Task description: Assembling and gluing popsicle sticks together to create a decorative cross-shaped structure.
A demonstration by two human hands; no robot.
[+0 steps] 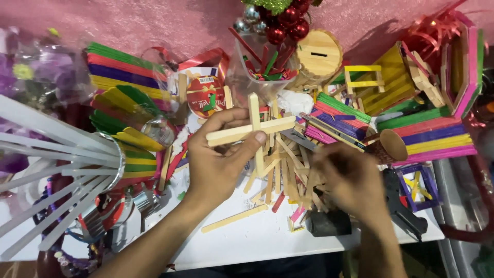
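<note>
My left hand (218,157) grips a small frame of plain wooden craft sticks (253,128), two laid flat side by side with an upright one crossing them. It is held above the white tabletop (257,234). My right hand (350,177) is blurred and reaches down into a loose pile of plain wooden sticks (285,175); whether it holds one cannot be told.
Stacks of coloured sticks (123,72) lie at the left and coloured stick panels (432,136) at the right. A black glue gun (404,206) lies by my right wrist. A round wooden money box (319,54), a clear cup of sticks (265,72) and red baubles (288,20) stand behind.
</note>
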